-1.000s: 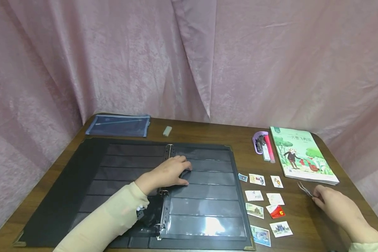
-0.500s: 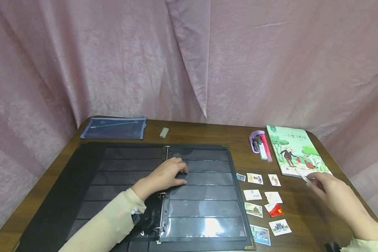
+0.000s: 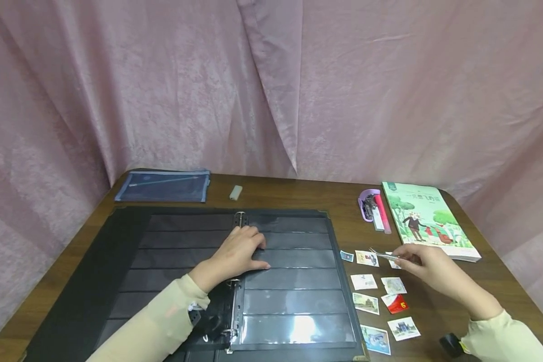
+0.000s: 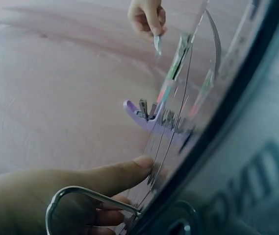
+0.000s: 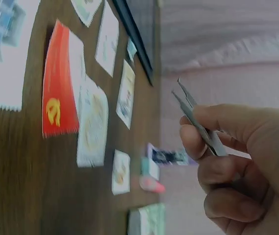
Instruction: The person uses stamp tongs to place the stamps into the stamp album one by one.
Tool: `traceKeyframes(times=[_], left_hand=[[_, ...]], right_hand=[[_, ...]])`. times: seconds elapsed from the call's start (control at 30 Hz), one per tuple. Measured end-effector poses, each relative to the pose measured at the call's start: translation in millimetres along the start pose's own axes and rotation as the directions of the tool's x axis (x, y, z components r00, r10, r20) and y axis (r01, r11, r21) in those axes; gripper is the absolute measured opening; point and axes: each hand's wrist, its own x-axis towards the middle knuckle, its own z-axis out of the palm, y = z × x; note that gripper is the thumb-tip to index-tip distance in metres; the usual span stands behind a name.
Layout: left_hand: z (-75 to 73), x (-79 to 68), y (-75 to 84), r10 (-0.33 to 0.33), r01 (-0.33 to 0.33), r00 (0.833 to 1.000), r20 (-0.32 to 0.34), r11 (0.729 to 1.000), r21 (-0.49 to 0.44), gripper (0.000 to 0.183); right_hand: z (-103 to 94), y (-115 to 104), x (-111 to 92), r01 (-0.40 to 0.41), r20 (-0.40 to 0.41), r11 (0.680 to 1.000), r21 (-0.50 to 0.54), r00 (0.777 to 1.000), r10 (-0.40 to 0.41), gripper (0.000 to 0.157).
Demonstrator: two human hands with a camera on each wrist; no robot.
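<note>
A black ring-bound stamp album (image 3: 294,279) lies open, its pages split into clear strip pockets. My left hand (image 3: 235,253) rests across the album near its metal rings, thumb and fingers spread apart. In the left wrist view, the left thumb (image 4: 122,175) touches the clear page beside a ring (image 4: 88,190). My right hand (image 3: 434,269) pinches metal tweezers (image 3: 386,256) over the top row of stamps. Their tips stand slightly apart with nothing between them in the right wrist view. Below lie a red-and-white stamp (image 5: 61,88) and a pale stamp (image 5: 92,127), among several others.
At the back right lies a green picture book (image 3: 430,216), beside a purple-rimmed item (image 3: 365,205) and a pink stick (image 3: 382,213). A blue mesh pouch (image 3: 163,186) and a small pale block (image 3: 236,192) lie behind the album. A pink curtain (image 3: 199,90) hangs behind the table.
My right hand, with the tweezers, has moved left from near the book to above the top row of stamps. The left hand has stayed on the album.
</note>
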Motion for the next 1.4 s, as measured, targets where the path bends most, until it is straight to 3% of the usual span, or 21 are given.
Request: traceKeyframes(times=[0.17, 0.37, 0.7, 0.97, 1.4], left_hand=[[1.3, -0.3, 0.9, -0.034, 0.034, 0.999, 0.028, 0.999, 0.002, 0.045], [0.8, -0.2, 1.7, -0.064, 0.065, 0.996, 0.055, 0.998, -0.012, 0.041], [-4.3, 0.1, 4.6, -0.038, 0.039, 0.995, 0.092, 0.999, -0.007, 0.037], [-6.7, -0.9, 4.4, -0.03, 0.028, 0.991, 0.129, 0.999, 0.016, 0.035], [-8.2, -2.3, 5.3, 0.021, -0.025, 0.992, 0.121, 0.999, 0.025, 0.034]], right_hand=[[5.7, -6, 14, -0.009, 0.098, 1.0, 0.013, 0.995, 0.008, 0.01], [8.5, -9, 22, -0.02, 0.155, 0.999, 0.039, 0.988, 0.014, 0.011], [15.6, -7, 26, -0.051, 0.252, 0.997, 0.057, 0.967, 0.035, 0.014], [21.2, -8, 29, -0.021, 0.252, 0.996, 0.086, 0.968, -0.002, 0.014], [22.1, -9, 31, 0.038, 0.202, 0.998, 0.042, 0.978, -0.046, 0.006]])
